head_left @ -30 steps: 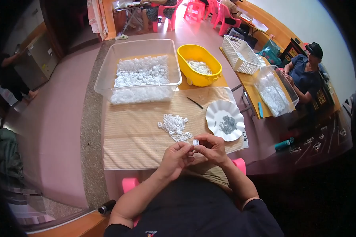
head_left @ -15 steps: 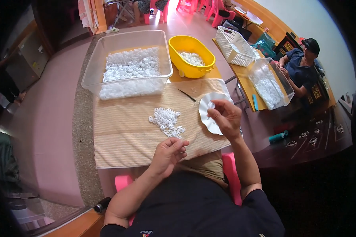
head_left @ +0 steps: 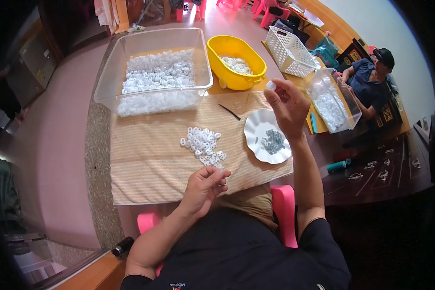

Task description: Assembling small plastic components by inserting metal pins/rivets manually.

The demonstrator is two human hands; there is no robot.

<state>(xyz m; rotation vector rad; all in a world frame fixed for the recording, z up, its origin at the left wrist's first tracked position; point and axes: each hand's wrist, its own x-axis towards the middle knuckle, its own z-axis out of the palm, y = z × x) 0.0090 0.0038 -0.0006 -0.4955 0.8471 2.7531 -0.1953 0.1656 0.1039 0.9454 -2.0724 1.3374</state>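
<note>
Between the thumb and fingertips of my right hand (head_left: 293,111) is a small white plastic piece (head_left: 271,85), raised above the far right of the cloth. Below that hand lies a white dish with a wavy rim (head_left: 254,126), holding a heap of small grey, clear-looking bits (head_left: 273,142). My left hand (head_left: 205,189) is pinched closed at the cloth's near edge; what its fingertips hold, if anything, is too small to make out. Just beyond it, a loose pile of white oval pieces with holes (head_left: 201,144) rests on the striped cloth (head_left: 150,162).
A large clear bin (head_left: 152,99) of white pieces stands at the back left, beside a yellow tub (head_left: 253,82). A thin dark tool (head_left: 230,112) lies on the cloth. At right, a person (head_left: 367,79) sits by another clear bin (head_left: 345,104) and a white basket (head_left: 287,53).
My right hand has risen away from the dish toward the yellow tub, still gripping a white piece, and the grey bits now show. My left hand has barely moved.
</note>
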